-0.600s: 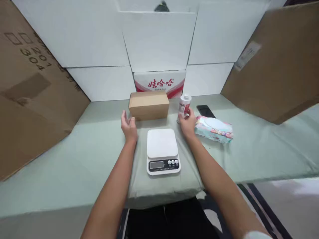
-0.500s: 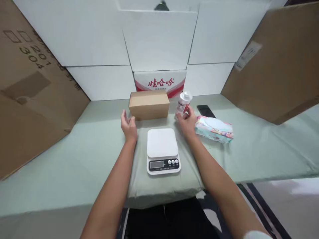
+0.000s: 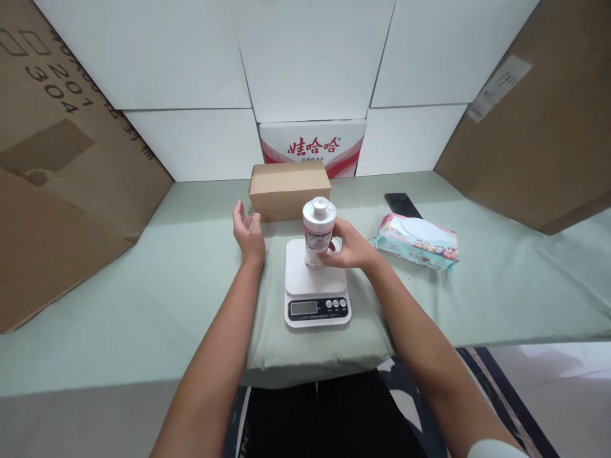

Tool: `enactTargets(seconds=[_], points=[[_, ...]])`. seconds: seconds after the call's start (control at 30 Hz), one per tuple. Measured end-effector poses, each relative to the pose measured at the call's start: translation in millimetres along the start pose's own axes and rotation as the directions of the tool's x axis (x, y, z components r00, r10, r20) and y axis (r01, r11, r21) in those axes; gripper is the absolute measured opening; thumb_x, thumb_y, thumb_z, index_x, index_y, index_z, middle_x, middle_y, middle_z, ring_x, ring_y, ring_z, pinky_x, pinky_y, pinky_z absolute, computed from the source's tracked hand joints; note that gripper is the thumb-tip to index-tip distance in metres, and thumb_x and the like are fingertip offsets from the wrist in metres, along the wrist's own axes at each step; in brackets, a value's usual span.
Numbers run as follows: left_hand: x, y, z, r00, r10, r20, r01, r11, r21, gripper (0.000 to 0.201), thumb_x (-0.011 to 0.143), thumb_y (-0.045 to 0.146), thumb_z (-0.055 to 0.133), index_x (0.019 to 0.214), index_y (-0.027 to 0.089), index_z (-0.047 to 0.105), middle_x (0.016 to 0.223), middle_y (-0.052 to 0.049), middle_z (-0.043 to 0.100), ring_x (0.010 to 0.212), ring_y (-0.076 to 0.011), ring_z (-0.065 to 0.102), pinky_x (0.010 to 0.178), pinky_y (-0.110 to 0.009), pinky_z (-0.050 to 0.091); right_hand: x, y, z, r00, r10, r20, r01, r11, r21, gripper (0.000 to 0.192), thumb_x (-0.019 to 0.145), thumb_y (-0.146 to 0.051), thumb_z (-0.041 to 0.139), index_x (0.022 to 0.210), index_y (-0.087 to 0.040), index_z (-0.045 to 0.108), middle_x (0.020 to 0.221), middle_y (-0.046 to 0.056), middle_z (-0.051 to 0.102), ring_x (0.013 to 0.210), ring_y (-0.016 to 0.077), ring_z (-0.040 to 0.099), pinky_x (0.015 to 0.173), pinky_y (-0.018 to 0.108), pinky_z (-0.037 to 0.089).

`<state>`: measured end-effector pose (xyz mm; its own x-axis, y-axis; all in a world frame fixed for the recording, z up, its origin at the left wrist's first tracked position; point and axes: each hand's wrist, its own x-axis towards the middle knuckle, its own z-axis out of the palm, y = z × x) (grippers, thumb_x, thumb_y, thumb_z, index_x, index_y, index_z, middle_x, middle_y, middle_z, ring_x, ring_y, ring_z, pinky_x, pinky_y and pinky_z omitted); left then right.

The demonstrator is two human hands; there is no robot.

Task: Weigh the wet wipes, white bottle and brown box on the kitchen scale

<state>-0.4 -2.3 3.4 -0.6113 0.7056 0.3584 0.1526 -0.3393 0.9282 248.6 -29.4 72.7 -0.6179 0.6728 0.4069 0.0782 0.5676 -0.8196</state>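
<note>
- Bottle (image 3: 317, 233), white with a red-printed label and a white cap: upright on the platform of the kitchen scale (image 3: 316, 284), standing toward the platform's rear half, with the right hand (image 3: 347, 247) curled round its lower body.
- Right grip: clasping the bottle from its right side. Left hand (image 3: 248, 233): released, palm turned inward, resting on the surface (image 3: 143, 280) just left of the scale and touching nothing else.
- Risk 1: a tall, narrow bottle may tip if let go with any lean.
- Risk 2: fingers resting on the bottle or platform would load the scale and falsify the reading.
- Risk 3: the scale sits on soft green cloth, so it may rock.
- Nearby: cardboard box (image 3: 289, 189) behind; wet-wipe pack (image 3: 416, 240) and phone (image 3: 402, 205) to the right.
</note>
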Motion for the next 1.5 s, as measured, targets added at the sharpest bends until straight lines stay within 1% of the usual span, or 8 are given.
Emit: enactTargets(seconds=[0.23, 0.4, 0.7, 0.83, 0.97, 1.07, 1.3, 1.5], points=[[1, 0, -0.2, 1.000, 0.002, -0.008, -0.002, 1.000, 0.010, 0.060, 0.089, 0.024, 0.057, 0.148, 0.017, 0.050, 0.164, -0.016, 0.048, 0.156, -0.0235, 0.041, 0.126, -0.037, 0.038, 1, -2, -9, 0.997, 0.032, 0.067, -0.032, 0.999, -0.005, 0.045, 0.067, -0.022, 0.075, 0.108, -0.021, 0.056, 0.093, 0.001, 0.059, 0.076, 0.0142, 0.050, 0.064, 0.028, 0.043], [1, -1, -0.4, 1.000, 0.000, -0.016, -0.001, 1.000, -0.017, 0.063, 0.087, 0.026, 0.058, 0.149, 0.014, 0.049, 0.164, -0.019, 0.046, 0.157, -0.0249, 0.040, 0.126, -0.038, 0.039, -1, 5, -22, 1.000, -0.006, -0.010, 0.007, 0.999, 0.048, 0.059, 0.077, -0.040, 0.083, 0.126, -0.024, 0.055, 0.106, 0.004, 0.060, 0.074, 0.0123, 0.047, 0.062, 0.027, 0.043], [0, 2, -0.6, 1.000, -0.012, -0.019, 0.012, 0.999, -0.034, 0.064, 0.087, 0.026, 0.058, 0.149, 0.013, 0.048, 0.165, -0.020, 0.045, 0.157, -0.0257, 0.040, 0.127, -0.039, 0.037, 1, 3, -14, 0.997, 0.013, 0.078, -0.018, 0.998, 0.061, 0.031, 0.077, -0.032, 0.081, 0.099, -0.018, 0.064, 0.089, 0.003, 0.062, 0.070, 0.0124, 0.051, 0.059, 0.027, 0.042], [1, 1, -0.6, 1.000, -0.012, -0.012, 0.012, 1.000, -0.012, 0.062, 0.089, 0.028, 0.058, 0.149, 0.017, 0.049, 0.165, -0.017, 0.045, 0.157, -0.0243, 0.040, 0.127, -0.038, 0.037, 3, 13, -14, 0.992, 0.053, -0.115, -0.040, 0.993, 0.109, 0.035, 0.075, -0.040, 0.084, 0.097, -0.019, 0.066, 0.087, 0.002, 0.064, 0.071, 0.0145, 0.054, 0.062, 0.029, 0.045], [1, 1, -0.2, 1.000, -0.019, -0.016, 0.018, 1.000, -0.007, 0.062, 0.089, 0.034, 0.060, 0.148, 0.018, 0.050, 0.165, -0.017, 0.044, 0.157, -0.0258, 0.039, 0.128, -0.039, 0.035, 5, 30, -21, 0.862, 0.110, -0.496, -0.079, 0.993, 0.083, 0.043, 0.077, -0.047, 0.083, 0.108, -0.023, 0.065, 0.077, -0.001, 0.057, 0.070, 0.0165, 0.052, 0.067, 0.033, 0.047], [1, 2, 0.2, 1.000, -0.024, -0.008, 0.024, 0.999, -0.023, 0.062, 0.090, 0.034, 0.060, 0.149, 0.018, 0.050, 0.166, -0.017, 0.044, 0.158, -0.0260, 0.038, 0.128, -0.039, 0.035, 5, 41, -26, 0.761, 0.142, -0.633, -0.182, 0.983, 0.001, 0.043, 0.078, -0.047, 0.080, 0.110, -0.024, 0.064, 0.068, -0.006, 0.044, 0.059, 0.0133, 0.037, 0.059, 0.031, 0.041], [0, 4, 0.8, 0.999, -0.045, -0.025, 0.044, 0.999, -0.022, 0.060, 0.091, 0.030, 0.057, 0.149, 0.018, 0.050, 0.166, -0.016, 0.044, 0.157, -0.0239, 0.039, 0.127, -0.037, 0.036, 5, 62, -32, 0.660, 0.175, -0.731, -0.256, 0.967, 0.000, 0.049, 0.075, -0.050, 0.073, 0.114, -0.022, 0.063, 0.088, -0.001, 0.059, 0.063, 0.0119, 0.035, 0.059, 0.029, 0.036], [2, 1, 0.3, 0.999, -0.033, -0.023, 0.032, 0.999, -0.037, 0.061, 0.088, 0.028, 0.057, 0.148, 0.018, 0.050, 0.165, -0.016, 0.045, 0.157, -0.0240, 0.040, 0.127, -0.038, 0.036, 8, 76, -37, 0.634, 0.160, -0.757, -0.254, 0.967, -0.009, 0.051, 0.072, -0.050, 0.071, 0.114, -0.023, 0.063, 0.095, 0.003, 0.063, 0.072, 0.0157, 0.046, 0.066, 0.031, 0.043]])
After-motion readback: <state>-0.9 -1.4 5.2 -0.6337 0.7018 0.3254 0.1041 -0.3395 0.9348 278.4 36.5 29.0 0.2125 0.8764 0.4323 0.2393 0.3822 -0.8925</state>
